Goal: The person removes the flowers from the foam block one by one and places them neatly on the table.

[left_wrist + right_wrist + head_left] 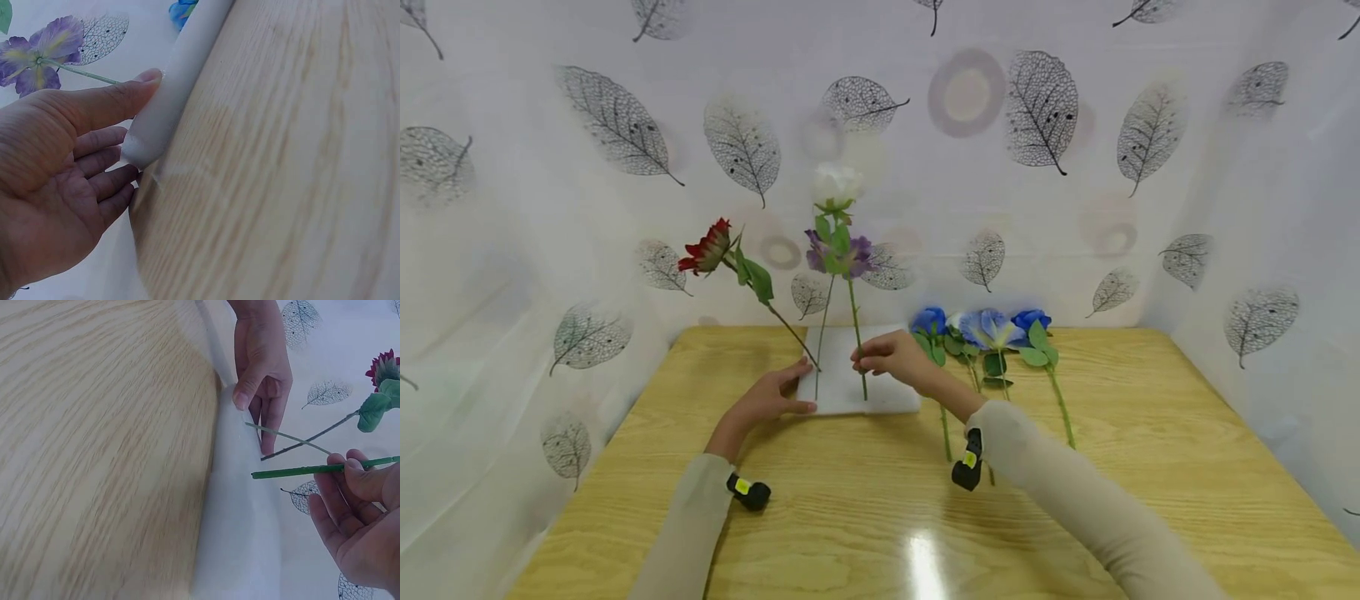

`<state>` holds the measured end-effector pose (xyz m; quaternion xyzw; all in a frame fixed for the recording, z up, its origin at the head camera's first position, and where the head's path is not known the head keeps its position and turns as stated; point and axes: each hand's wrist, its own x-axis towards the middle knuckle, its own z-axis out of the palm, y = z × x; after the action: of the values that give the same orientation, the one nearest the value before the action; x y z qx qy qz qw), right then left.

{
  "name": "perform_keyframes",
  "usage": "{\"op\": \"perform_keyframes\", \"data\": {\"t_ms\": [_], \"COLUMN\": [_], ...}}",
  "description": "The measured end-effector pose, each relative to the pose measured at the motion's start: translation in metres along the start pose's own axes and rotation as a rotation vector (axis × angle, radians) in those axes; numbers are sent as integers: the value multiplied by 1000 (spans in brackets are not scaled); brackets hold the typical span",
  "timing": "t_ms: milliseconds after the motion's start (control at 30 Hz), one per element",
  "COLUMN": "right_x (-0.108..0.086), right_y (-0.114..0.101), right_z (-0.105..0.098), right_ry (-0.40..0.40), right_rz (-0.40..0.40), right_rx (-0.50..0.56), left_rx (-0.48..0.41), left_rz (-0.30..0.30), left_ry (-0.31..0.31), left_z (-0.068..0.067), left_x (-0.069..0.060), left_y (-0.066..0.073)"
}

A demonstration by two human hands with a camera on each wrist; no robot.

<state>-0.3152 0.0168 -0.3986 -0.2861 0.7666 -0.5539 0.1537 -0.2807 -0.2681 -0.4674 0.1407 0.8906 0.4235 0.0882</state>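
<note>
My left hand [767, 395] grips the left end of a white foam-like block [891, 400], thumb along its front edge and fingers at its side. My right hand [897, 358] pinches the green stem of a white rose [838, 185] over the block. In the right wrist view, the lower tip of that green stem [281, 472] shows at the block; whether it touches is unclear. A purple flower [40, 59] on a thin stem and a red flower [707, 248] with a dark, leaning stem both stand at the block's left part.
Right of the block, several flowers lie on the wooden table [850, 500], among them a dark blue rose [931, 320], a pale blue flower [991, 328] and another blue rose [1032, 319]. A leaf-printed curtain [895, 167] surrounds the table's back and sides.
</note>
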Motion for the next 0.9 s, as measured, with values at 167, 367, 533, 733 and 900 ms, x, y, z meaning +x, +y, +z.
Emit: {"op": "perform_keyframes", "data": {"t_ms": [167, 367, 533, 733, 900], "right_x": [-15, -38, -58, -82, -106], "right_y": [0, 6, 11, 19, 22], "right_z": [-16, -38, -58, -83, -105], "right_ry": [-17, -20, -9, 25, 60], "right_rz": [-3, -1, 26, 47, 100], "right_rx": [-33, -44, -42, -85, -112], "left_rx": [2, 1, 17, 19, 15], "left_rz": [-5, 1, -4, -12, -17], "left_ry": [0, -6, -11, -17, -20], "left_z": [0, -1, -2, -2, -2], "left_x": [-2, -2, -2, -2, -2], "left_y": [0, 0, 1, 1, 0]}}
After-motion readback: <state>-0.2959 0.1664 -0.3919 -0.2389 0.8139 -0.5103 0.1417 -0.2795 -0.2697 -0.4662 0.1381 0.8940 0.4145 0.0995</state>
